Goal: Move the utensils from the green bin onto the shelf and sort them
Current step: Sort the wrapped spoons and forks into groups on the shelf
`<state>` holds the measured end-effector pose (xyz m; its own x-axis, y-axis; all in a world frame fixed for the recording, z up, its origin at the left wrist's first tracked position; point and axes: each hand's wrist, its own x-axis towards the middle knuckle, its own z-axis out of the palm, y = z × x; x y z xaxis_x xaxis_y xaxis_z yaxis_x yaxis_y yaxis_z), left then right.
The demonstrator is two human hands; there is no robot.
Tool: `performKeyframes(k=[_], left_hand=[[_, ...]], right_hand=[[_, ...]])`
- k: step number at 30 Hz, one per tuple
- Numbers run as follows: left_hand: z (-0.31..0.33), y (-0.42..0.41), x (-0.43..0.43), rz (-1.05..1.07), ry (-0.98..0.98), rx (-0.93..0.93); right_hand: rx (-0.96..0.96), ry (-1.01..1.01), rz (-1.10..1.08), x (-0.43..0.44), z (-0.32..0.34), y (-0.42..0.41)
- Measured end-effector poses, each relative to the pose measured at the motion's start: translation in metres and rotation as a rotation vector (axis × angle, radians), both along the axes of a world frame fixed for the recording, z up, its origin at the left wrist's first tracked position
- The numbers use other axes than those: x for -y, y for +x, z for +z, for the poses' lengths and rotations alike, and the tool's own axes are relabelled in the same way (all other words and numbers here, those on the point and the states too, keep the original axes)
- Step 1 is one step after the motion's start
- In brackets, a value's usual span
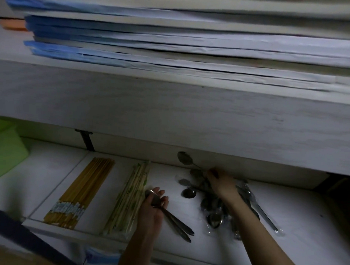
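On the white lower shelf [298,212] my left hand [152,208] lies palm up and holds two or three metal spoons [175,218] whose handles point down and right. My right hand [222,184] reaches into a heap of metal spoons [212,209] and pinches the handle of one spoon whose bowl [184,158] is lifted toward the back wall. A bundle of yellow chopsticks [79,192] and a pack of pale wrapped chopsticks [128,198] lie side by side at the left. A green bin [5,146] shows at the far left edge.
A thick white shelf board [171,112] hangs low over the work area, loaded with stacked blue and white folders [173,43]. A black bracket [86,140] sits under it. More wrapped cutlery [257,206] lies to the right of the heap.
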<state>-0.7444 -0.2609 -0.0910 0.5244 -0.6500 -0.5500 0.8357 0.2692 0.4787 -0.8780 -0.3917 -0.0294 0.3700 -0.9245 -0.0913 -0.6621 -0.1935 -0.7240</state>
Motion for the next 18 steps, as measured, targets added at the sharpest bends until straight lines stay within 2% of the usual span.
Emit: performKeyframes(k=[2,4,7,11,14,18], left_hand=[[0.011,-0.007,0.002,-0.010,-0.035,-0.063],[0.019,-0.012,0.006,-0.008,-0.066,-0.127],[0.022,-0.015,0.012,-0.066,-0.030,-0.110],[0.024,-0.020,0.012,0.014,-0.134,-0.235],[0.024,-0.022,0.012,0.004,-0.130,-0.221],[0.022,-0.022,0.010,-0.021,-0.129,-0.204]], right_hand=[[0.070,0.170,0.075,-0.025,0.007,-0.003],[0.043,0.310,0.155,-0.050,0.002,-0.003],[-0.036,0.308,0.179,-0.071,-0.013,-0.004],[0.015,0.340,0.247,-0.079,-0.015,-0.009],[-0.017,0.317,0.315,-0.079,-0.014,-0.011],[0.033,0.400,0.349,-0.080,-0.011,-0.015]])
